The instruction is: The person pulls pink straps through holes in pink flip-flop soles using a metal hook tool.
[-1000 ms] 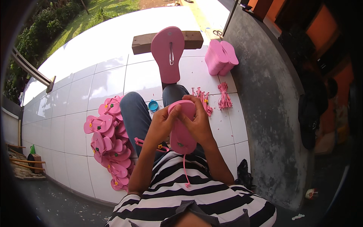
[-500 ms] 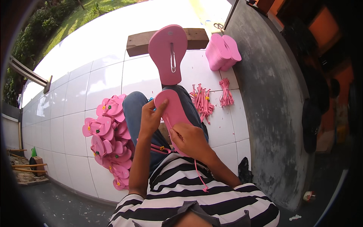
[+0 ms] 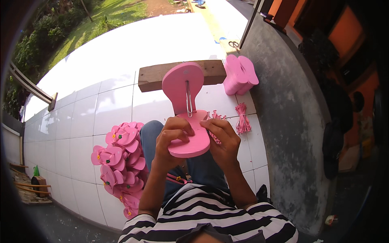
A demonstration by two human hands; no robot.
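A pink flip-flop sole with a ridged face is held level over my lap, its far end at the metal wire loop. My left hand grips its left side, fingers curled over the top. My right hand is closed on its right edge, fingertips pressed near the far end. Just beyond, a smooth pink sole-shaped piece stands upright against a wooden beam, with the metal wire loop hanging down its front. A pink strap with a yellow flower lies across my lap.
Left of my leg lies a heap of pink flip-flops with small flowers. At right stand stacked pink soles, near a tied bundle of straps and loose straps. Scissors lie farther back. A grey wall runs along the right.
The sole has been turned and moved forward to the wire loop. My right hand has shifted from its middle to its right edge. The dangling pink strap is out of sight. The view has tilted up.
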